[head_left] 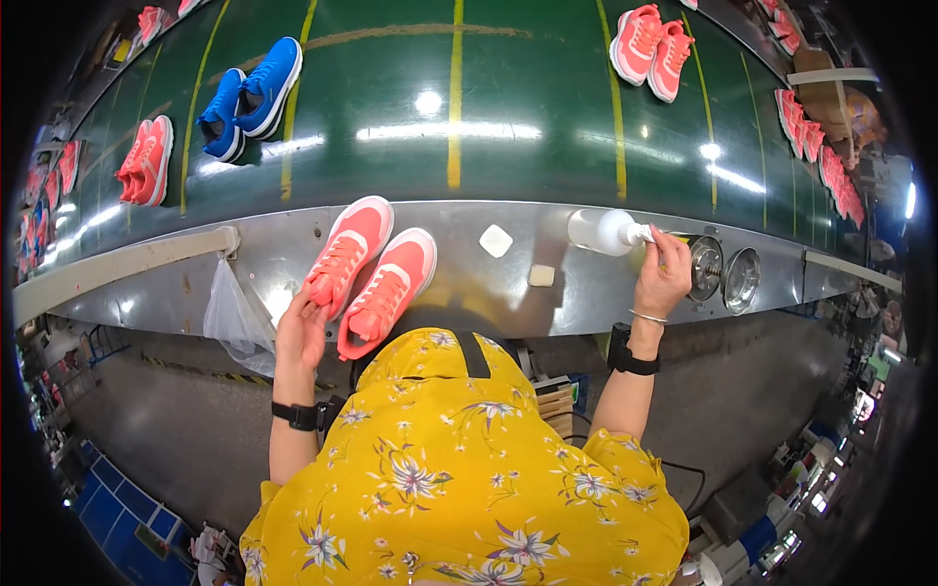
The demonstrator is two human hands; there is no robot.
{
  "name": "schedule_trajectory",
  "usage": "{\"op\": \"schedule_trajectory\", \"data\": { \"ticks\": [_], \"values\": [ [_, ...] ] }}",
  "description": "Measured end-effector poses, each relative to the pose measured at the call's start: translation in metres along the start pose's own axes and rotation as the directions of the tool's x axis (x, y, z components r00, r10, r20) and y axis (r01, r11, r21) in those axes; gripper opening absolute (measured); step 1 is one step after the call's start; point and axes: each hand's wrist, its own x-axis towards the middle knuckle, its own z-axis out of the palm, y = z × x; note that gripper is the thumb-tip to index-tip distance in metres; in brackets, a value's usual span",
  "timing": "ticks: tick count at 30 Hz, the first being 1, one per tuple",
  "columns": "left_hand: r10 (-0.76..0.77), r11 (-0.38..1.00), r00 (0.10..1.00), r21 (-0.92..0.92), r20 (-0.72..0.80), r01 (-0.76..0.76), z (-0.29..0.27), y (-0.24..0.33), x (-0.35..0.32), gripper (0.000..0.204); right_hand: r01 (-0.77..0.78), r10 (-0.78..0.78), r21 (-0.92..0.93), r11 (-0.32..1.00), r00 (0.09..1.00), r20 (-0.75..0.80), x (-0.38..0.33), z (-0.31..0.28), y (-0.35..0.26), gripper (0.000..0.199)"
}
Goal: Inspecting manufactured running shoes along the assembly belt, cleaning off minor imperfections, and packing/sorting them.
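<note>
A pair of coral sneakers with white soles lies on the metal ledge in front of me, toes pointing away. My left hand is closed at the heel of the left sneaker; the right sneaker lies close beside it, untouched. Over to the right, my right hand has its thumb and fingers pinched at the nozzle of a translucent white squeeze bottle. Just beyond that hand is a round metal canister, partly hidden by my fingers, with a shiny round lid or dish next to it.
Between the sneakers and bottle lie a white square pad and a cream block. A clear plastic bag hangs from the ledge at left. Blue sneakers and more coral ones sit on the green conveyor belt beyond.
</note>
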Motion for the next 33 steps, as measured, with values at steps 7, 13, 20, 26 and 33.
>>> {"op": "schedule_trajectory", "data": {
  "ticks": [7,13,20,26,33],
  "values": [
    [0.086,0.989,0.98,-0.105,-0.182,-0.106,0.025,-0.03,0.037,0.014,0.214,-0.212,-0.123,0.969,0.977,0.028,-0.006,0.007,0.007,0.022],
    [0.26,0.959,0.936,-0.05,-0.237,-0.279,-0.001,-0.048,0.054,0.023,0.255,-0.254,-0.082,0.964,0.967,0.015,-0.017,0.018,0.011,0.032],
    [0.517,0.837,0.856,0.196,0.021,-0.511,0.029,-0.018,0.048,0.043,0.142,-0.138,0.044,0.989,0.987,-0.083,-0.039,0.045,0.039,0.044],
    [0.498,0.829,0.867,0.272,0.038,-0.488,0.024,-0.017,0.054,0.042,0.081,-0.083,-0.024,0.996,0.99,-0.11,-0.038,0.045,0.044,0.041],
    [0.431,0.828,0.9,0.423,-0.06,-0.368,0.03,-0.022,0.043,0.033,-0.293,0.324,0.198,0.935,0.934,-0.153,-0.019,0.043,0.041,0.034]
  ]
}}
